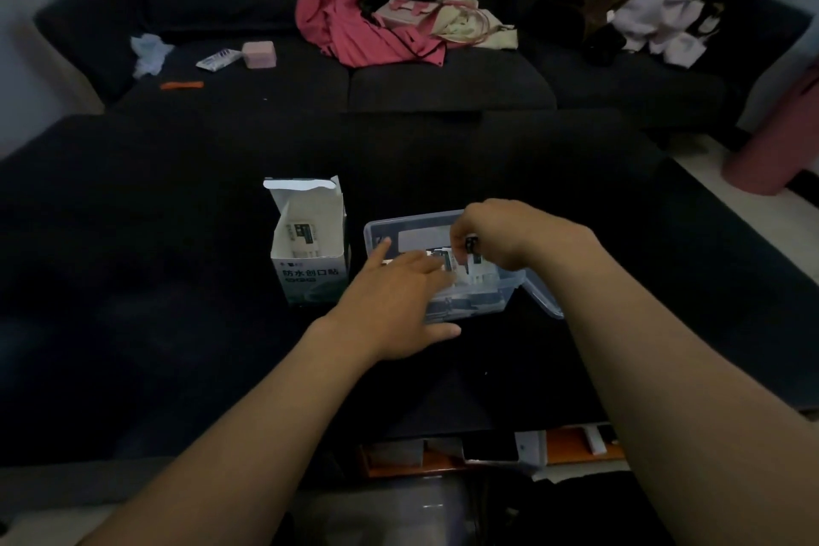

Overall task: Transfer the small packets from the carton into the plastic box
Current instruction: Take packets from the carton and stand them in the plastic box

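Pinching a packet w/ right hand to drop into box, left hand flat, fingers relaxed, steadying it; carton left

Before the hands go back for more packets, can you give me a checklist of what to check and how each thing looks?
1. Carton upright with its top open: ok.
2. Packets left in the carton: ok, some show inside.
3. Plastic box open and beside the carton: ok.
4. Right hand has let go of its packets: not ok, its fingers pinch them over the box.
5. Left hand free to reach: ok, fingers straight, resting on the box's near edge.
6. Room left in the box: cannot tell, the hands cover much of it.
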{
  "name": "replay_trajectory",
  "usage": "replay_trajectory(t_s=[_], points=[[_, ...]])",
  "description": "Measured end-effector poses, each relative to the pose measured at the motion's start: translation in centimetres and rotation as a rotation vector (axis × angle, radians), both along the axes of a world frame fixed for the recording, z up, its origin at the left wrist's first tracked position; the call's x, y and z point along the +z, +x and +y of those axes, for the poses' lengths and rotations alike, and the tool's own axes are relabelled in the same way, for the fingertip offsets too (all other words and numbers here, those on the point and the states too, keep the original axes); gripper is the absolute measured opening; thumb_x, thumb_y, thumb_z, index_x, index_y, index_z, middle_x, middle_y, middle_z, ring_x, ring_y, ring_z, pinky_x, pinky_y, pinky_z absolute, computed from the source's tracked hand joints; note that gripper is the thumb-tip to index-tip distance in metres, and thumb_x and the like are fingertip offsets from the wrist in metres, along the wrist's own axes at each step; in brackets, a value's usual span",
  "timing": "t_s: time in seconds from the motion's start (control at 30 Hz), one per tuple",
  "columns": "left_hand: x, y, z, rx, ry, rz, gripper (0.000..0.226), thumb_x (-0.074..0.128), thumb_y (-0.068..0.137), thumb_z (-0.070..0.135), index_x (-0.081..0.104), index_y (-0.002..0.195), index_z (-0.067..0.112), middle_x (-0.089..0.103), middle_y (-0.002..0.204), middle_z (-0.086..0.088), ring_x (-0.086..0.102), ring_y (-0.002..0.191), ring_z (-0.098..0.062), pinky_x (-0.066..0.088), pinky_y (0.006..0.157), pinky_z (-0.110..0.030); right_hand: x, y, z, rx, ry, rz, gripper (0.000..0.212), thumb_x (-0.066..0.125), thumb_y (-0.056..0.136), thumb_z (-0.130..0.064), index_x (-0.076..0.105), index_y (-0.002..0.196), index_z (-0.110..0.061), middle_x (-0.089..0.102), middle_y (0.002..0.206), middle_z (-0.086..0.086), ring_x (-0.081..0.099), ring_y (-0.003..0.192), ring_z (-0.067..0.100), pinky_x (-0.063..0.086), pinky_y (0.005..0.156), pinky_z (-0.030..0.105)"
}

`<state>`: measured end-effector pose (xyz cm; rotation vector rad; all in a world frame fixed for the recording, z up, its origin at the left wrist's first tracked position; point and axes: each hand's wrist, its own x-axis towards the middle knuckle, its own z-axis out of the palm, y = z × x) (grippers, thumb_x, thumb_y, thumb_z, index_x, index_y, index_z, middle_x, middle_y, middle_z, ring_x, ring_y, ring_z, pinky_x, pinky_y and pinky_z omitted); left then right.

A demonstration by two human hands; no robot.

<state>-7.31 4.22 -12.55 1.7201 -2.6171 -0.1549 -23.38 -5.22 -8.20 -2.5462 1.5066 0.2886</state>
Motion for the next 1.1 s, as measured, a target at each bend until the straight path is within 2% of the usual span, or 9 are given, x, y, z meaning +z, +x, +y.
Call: replay_trajectory(t_s=[0.13,0.2,0.33,0.43,0.5,0.6,0.83,1.0,1.1], points=[[0.0,-0.1,0.1,0.015,0.022,-0.017,0.068,0.048,0.094,0.068,0.036,0.154,0.037,0.035,0.163,0.006,0.028,0.151,-0.013,-0.003,0.125,-0.053,-0.4,0.4,0.3,0.024,-0.023,0.067,0.036,0.059,0.089,-0.001,0.064,0.097,-0.036,0.056,0.109,-0.005,0.048,0.102,0.019,0.032,0.094,0.038],[0.0,-0.2,0.1,0.016,0.02,-0.013,0.065,0.048,0.094,0.067,0.04,0.151,0.038,0.04,0.16,0.007,0.033,0.148,-0.013,-0.002,0.125,-0.053,-1.0,0.3,0.3,0.002,-0.014,0.049,0.04,0.059,0.089,-0.001,0.061,0.097,-0.04,0.058,0.116,-0.005,0.047,0.112,0.024,0.033,0.101,0.044],[-0.1,-0.3,-0.1,0.018,0.011,-0.009,0.06,0.048,0.094,0.067,0.044,0.148,0.04,0.051,0.149,0.009,0.045,0.139,-0.015,0.005,0.125,-0.054,-1.7,0.0,-0.1,-0.031,-0.033,-0.004,0.046,0.054,0.092,-0.004,0.053,0.106,-0.048,0.06,0.123,-0.007,0.046,0.113,0.027,0.034,0.097,0.044],[-0.2,-0.5,-0.4,0.033,0.01,-0.033,0.06,0.048,0.093,0.068,0.046,0.146,0.041,0.054,0.146,0.007,0.047,0.136,-0.017,0.007,0.124,-0.053,-1.3,0.1,0.2,-0.041,-0.025,0.018,0.05,0.05,0.093,0.001,0.055,0.123,-0.038,0.059,0.128,-0.004,0.047,0.117,0.025,0.028,0.095,0.041],[-0.3,-0.6,-0.5,0.044,0.015,-0.051,0.058,0.047,0.092,0.069,0.053,0.141,0.038,0.056,0.143,0.005,0.049,0.134,-0.019,0.009,0.124,-0.052,-0.9,0.2,0.7,-0.053,-0.029,0.045,0.05,0.051,0.094,0.002,0.056,0.131,-0.031,0.057,0.131,-0.002,0.045,0.123,0.026,0.027,0.103,0.044],[-0.5,-0.7,-0.7,0.055,0.009,-0.066,0.056,0.048,0.091,0.07,0.061,0.133,0.035,0.059,0.137,0.005,0.052,0.129,-0.019,0.012,0.123,-0.052,-1.1,0.4,0.8,-0.044,-0.078,0.081,0.048,0.055,0.092,0.003,0.06,0.128,-0.028,0.058,0.131,0.001,0.047,0.126,0.025,0.024,0.111,0.051],[-0.4,-0.7,-0.7,0.06,0.003,-0.05,0.053,0.05,0.091,0.069,0.064,0.128,0.034,0.06,0.134,0.005,0.053,0.126,-0.019,0.013,0.123,-0.051,-2.2,0.7,0.3,-0.059,-0.117,0.088,0.045,0.054,0.09,0.003,0.062,0.124,-0.026,0.06,0.125,0.003,0.05,0.124,0.027,0.022,0.11,0.054],[-0.3,-0.7,-0.6,0.062,0.008,-0.053,0.054,0.05,0.091,0.069,0.064,0.129,0.032,0.06,0.135,0.004,0.054,0.126,-0.019,0.012,0.123,-0.051,-2.7,0.8,0.0,-0.046,-0.126,0.109,0.034,0.055,0.092,-0.002,0.065,0.118,-0.022,0.058,0.125,0.004,0.051,0.122,0.026,0.031,0.106,0.054],[-0.3,-0.7,-0.6,0.063,-0.001,-0.053,0.053,0.051,0.091,0.069,0.064,0.127,0.032,0.06,0.134,0.004,0.054,0.126,-0.019,0.013,0.123,-0.051,-2.8,0.6,-0.3,-0.053,-0.077,0.057,0.031,0.054,0.094,-0.012,0.066,0.122,-0.02,0.058,0.129,0.006,0.053,0.12,0.026,0.044,0.101,0.049]])
